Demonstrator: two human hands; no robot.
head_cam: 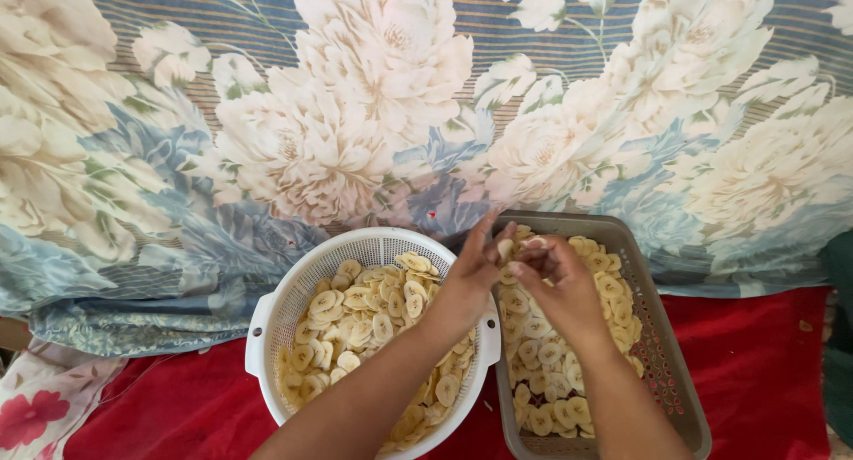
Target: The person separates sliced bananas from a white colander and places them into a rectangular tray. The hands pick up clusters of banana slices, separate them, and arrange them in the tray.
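Note:
My left hand and my right hand meet above the near-left corner of a grey rectangular basket, and together they pinch one pale banana slice. A layer of several such slices covers the basket's bottom. A white round colander stands just left of it, under my left forearm, and is heaped with several more slices.
Both containers rest on a red cloth. Behind them hangs a large sheet with cream flowers on blue stripes. A white cloth with red flowers lies at the lower left.

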